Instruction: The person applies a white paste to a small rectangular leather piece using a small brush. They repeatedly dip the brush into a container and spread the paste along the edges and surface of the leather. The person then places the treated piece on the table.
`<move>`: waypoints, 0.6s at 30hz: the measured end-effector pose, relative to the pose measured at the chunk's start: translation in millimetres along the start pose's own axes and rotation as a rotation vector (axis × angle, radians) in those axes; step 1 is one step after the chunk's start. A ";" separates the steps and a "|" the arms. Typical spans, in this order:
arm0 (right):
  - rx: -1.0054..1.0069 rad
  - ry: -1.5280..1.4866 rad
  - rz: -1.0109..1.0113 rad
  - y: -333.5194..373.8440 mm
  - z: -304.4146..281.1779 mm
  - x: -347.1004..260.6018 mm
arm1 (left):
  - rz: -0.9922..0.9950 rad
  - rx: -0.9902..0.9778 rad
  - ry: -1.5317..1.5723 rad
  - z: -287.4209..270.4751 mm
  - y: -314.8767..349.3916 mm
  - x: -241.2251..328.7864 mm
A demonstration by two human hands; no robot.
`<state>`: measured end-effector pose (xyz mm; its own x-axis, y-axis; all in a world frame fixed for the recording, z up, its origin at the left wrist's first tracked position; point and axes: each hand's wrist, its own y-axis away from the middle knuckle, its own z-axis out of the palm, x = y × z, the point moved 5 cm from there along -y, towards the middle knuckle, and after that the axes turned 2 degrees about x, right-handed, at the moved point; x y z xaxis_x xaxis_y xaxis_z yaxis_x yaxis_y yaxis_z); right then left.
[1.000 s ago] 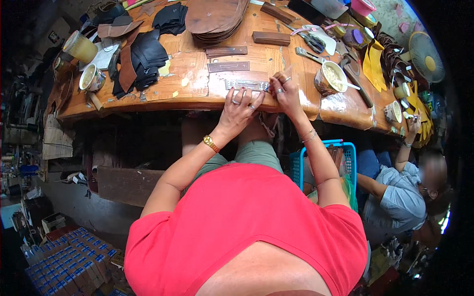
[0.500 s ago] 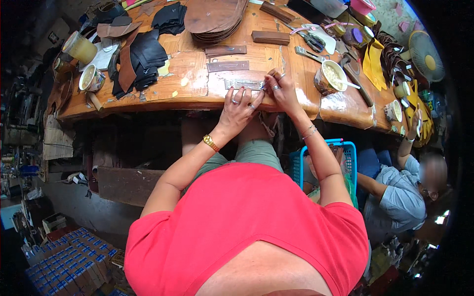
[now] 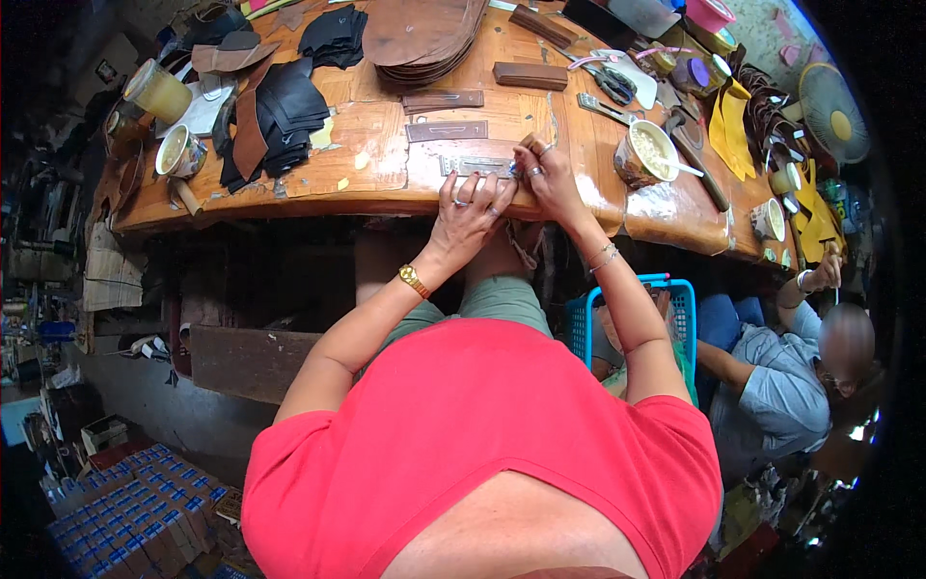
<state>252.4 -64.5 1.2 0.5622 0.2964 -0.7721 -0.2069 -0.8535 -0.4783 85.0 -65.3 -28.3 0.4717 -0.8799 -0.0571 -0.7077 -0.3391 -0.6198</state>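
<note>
At the table's front edge, my left hand [image 3: 470,210] lies with its fingers stretched out and their tips on the lower edge of a pale, see-through template [image 3: 473,166] with slots in it. A strip of brown leather seems to lie under the template. My right hand [image 3: 552,183] is closed in a pinch at the template's right end. A slim pen-like tool, with a bit of blue [image 3: 514,168] showing, is in its fingers; most of it is hidden. Just beyond lie two brown leather strips, a nearer one [image 3: 447,131] and a farther one [image 3: 443,101], with pale marks.
Stacked brown leather pieces [image 3: 420,48] and black leather pieces [image 3: 280,111] lie farther back and left. A noodle cup [image 3: 641,154] with a spoon stands right of my hands, near a hammer [image 3: 709,179]. A blue basket [image 3: 683,318] and a seated co-worker [image 3: 776,381] are at right.
My right hand's fingers have shifted slightly at the template's end; my left hand stays in place. The co-worker's raised hand has moved down toward their head, holding a thin pale utensil.
</note>
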 end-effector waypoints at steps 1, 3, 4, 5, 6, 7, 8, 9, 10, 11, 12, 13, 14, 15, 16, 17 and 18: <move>-0.016 -0.082 0.092 -1.7 0.8 1.5 | 0.002 -0.004 -0.001 0.1 0.0 0.3; 0.019 -0.149 0.156 -2.0 -4.4 1.5 | 0.006 -0.014 -0.003 -0.9 0.2 1.9; 0.029 -0.092 0.118 -1.6 -3.4 2.7 | 0.008 -0.019 -0.002 -1.5 -0.4 1.9; 0.040 -0.035 0.080 -1.1 -2.1 4.1 | 0.010 -0.024 -0.001 -2.5 -1.2 1.8; 0.044 0.115 -0.101 -0.6 0.1 -4.1 | 0.012 -0.031 0.002 -3.3 -1.5 1.9; 0.031 0.093 -0.052 -0.6 0.7 -1.8 | 0.016 -0.032 -0.003 -3.7 -1.2 2.0; 0.019 0.072 -0.003 -1.0 0.9 -0.2 | 0.021 -0.034 -0.008 -4.1 -0.8 2.0; 0.006 0.050 0.043 -2.7 1.1 0.1 | 0.025 -0.033 -0.015 -4.4 -1.0 1.1; 0.022 -0.126 0.121 -4.1 -1.6 4.0 | 0.030 -0.039 -0.016 -4.2 -1.1 1.2; 0.025 -0.097 0.128 -4.5 -2.7 4.8 | 0.035 -0.046 -0.017 -4.1 -1.1 1.8; 0.026 -0.070 0.137 -4.0 -3.2 5.5 | 0.039 -0.055 -0.018 -4.1 -0.5 2.6; 0.027 -0.042 0.145 -3.9 -3.1 5.2 | 0.036 -0.059 -0.011 -4.5 -0.3 2.3; 0.071 0.139 -0.093 -3.6 -1.2 -8.6 | 0.033 -0.064 -0.004 -5.3 -0.5 2.0; 0.059 0.136 -0.074 -4.3 -0.8 -7.3 | 0.032 -0.067 0.004 -5.9 -1.1 1.9; 0.048 0.133 -0.056 -5.4 -0.4 -5.3 | 0.026 -0.055 -0.004 -5.7 -1.0 2.3; 0.036 0.129 -0.038 -6.1 0.1 -4.0 | 0.021 -0.042 -0.012 -4.7 -0.4 3.0; 0.036 -0.024 0.074 -10.4 -3.7 -9.3 | 0.014 -0.029 -0.022 -5.2 -0.9 2.2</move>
<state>252.3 -60.0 14.9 0.5248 0.2437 -0.8156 -0.2760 -0.8577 -0.4339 84.0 -68.7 -23.8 0.4728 -0.8772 -0.0834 -0.7294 -0.3365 -0.5956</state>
